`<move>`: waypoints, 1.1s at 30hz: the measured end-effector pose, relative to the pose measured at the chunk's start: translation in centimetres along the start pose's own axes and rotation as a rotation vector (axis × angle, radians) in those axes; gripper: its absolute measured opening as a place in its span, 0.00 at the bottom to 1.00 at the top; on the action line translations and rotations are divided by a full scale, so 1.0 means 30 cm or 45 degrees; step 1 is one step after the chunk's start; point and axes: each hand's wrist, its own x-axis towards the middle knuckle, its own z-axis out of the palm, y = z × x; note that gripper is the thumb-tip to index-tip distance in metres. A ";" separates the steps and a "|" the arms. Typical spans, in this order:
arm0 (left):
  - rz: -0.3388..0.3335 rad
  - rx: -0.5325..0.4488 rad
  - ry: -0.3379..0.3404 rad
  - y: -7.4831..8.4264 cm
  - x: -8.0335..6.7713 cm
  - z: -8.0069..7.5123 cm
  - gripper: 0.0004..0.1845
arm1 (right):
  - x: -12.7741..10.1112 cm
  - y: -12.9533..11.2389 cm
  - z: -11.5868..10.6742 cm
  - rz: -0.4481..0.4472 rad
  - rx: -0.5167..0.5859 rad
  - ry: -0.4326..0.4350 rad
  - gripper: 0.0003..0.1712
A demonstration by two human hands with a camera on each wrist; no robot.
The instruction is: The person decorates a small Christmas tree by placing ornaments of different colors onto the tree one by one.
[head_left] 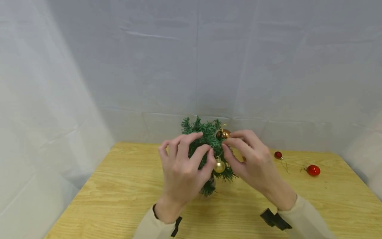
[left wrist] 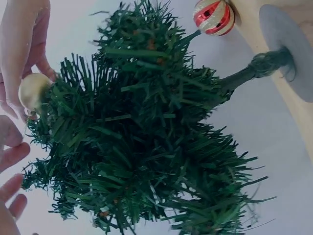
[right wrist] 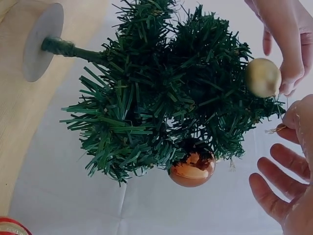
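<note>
A small green artificial tree (head_left: 206, 139) stands on a grey disc base (right wrist: 43, 41) on the wooden table (head_left: 119, 186). On it hang a gold ball (head_left: 219, 166), a copper ball (head_left: 224, 133) and a red-striped ball (left wrist: 214, 16). My left hand (head_left: 185, 159) is at the tree's left side, its fingers curled on a branch beside the gold ball (right wrist: 263, 77). My right hand (head_left: 247, 156) is at the tree's right side. Its thumb and a finger pinch the thin gold thread (right wrist: 276, 129) that runs to the gold ball. Its other fingers (right wrist: 274, 196) are spread below the copper ball (right wrist: 192, 169).
Two loose red balls lie on the table to the right, a small one (head_left: 278, 155) and a larger one (head_left: 313, 170), each with a thread. White sheeting (head_left: 209, 66) closes off the back and both sides.
</note>
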 end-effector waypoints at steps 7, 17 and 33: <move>-0.063 0.067 -0.106 -0.002 0.018 0.002 0.08 | -0.002 0.018 0.004 0.077 -0.005 -0.105 0.06; -0.110 0.015 -0.326 0.002 0.005 -0.007 0.05 | -0.021 0.003 0.004 0.133 -0.002 -0.260 0.06; -0.179 -0.170 -0.354 -0.003 -0.014 -0.020 0.03 | -0.041 -0.026 -0.011 0.257 0.183 -0.278 0.13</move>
